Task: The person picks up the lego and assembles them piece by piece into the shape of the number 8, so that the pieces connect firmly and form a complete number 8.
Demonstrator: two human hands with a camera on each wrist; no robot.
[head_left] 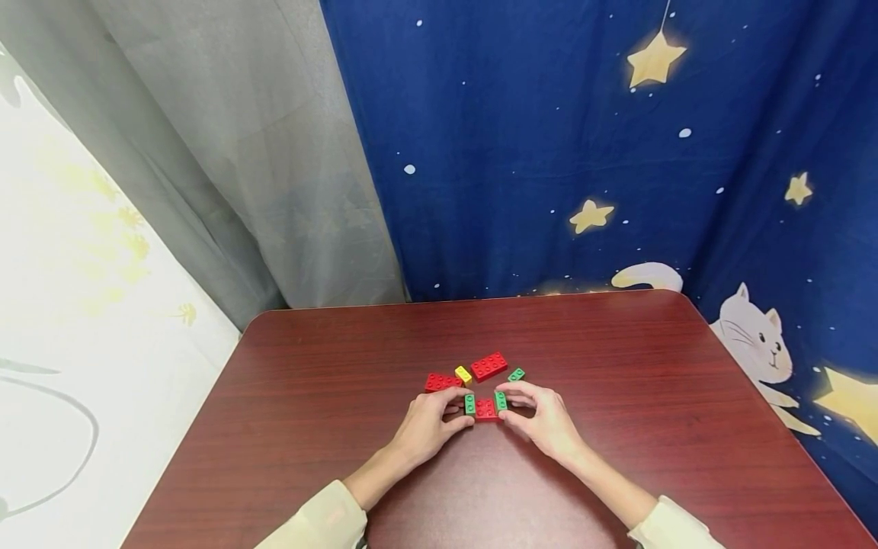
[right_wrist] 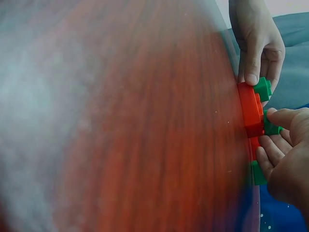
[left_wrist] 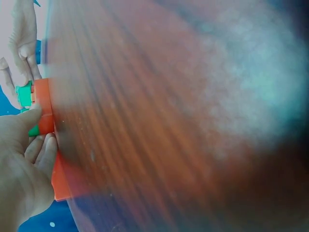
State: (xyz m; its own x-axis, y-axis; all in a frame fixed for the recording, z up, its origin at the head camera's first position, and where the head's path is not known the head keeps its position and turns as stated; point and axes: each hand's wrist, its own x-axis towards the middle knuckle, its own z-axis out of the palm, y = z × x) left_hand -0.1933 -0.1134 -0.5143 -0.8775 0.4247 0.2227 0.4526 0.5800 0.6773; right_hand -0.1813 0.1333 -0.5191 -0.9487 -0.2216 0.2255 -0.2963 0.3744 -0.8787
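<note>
While two hands [head_left: 427, 427] [head_left: 550, 424] hold two bricks [head_left: 469, 405] [head_left: 501, 401] (green), one red brick [head_left: 485, 411] lies beneath.

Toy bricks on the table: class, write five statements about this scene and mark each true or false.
1. The left grip holds a green brick. True.
2. The right grip holds the yellow brick. False: the right grip holds another green brick; the yellow brick lies on the table.
3. A red brick shows between those green bricks. True.
4. The blue curtain is plain. False: the blue curtain carries stars.
5. The table is reddish brown. True.
</note>
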